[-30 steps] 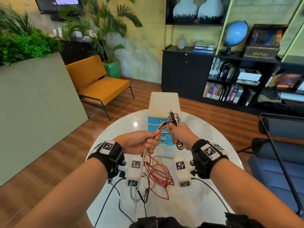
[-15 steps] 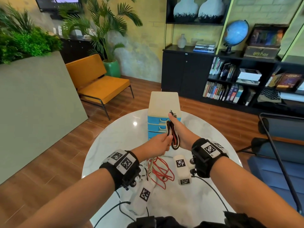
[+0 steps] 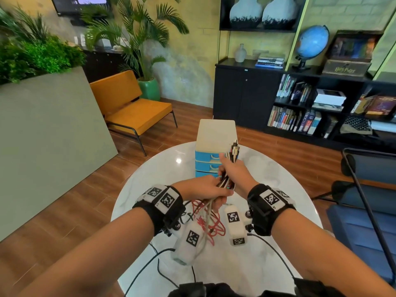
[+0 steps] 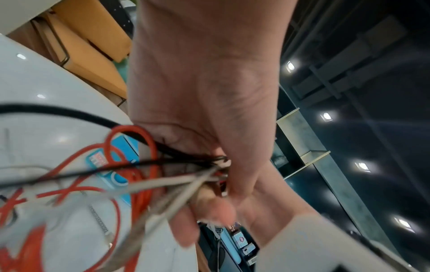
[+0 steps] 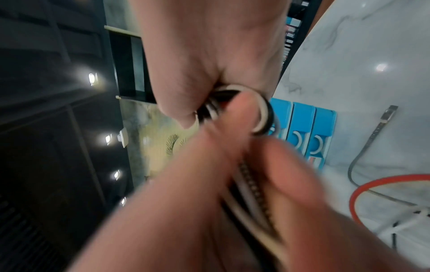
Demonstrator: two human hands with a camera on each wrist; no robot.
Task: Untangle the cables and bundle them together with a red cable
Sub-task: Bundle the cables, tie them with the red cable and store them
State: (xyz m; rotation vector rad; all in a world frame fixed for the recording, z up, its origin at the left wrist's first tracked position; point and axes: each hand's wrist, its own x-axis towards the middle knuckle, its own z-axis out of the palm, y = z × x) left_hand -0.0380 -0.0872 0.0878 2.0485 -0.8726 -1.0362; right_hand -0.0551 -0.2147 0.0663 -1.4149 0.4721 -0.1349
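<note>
The round white marble tabletop [image 3: 150, 181] carries the work area. At its far side stands a small drawer unit [image 3: 216, 133] with a cream top and blue drawer fronts.

Above the tabletop centre, the right hand [image 3: 234, 172] is clenched around the cables [image 3: 225, 179], a bunch of black, white and red leads. Their plug ends [image 3: 234, 148] project upward past the thumb. The right wrist view confirms the fingers [image 5: 235, 117] curled over looped black and white leads.

The left hand [image 3: 203, 187] sits just below and against the right, fingers closed on the same bunch where it hangs down. The left wrist view is blurred but shows grey, black and red leads running into that grip.

The red cable [image 3: 214, 226] trails from the hands in loose loops onto the tabletop, between the wrists. A braided grey lead [image 5: 372, 139] lies separately on the tabletop near the drawer unit.
</note>
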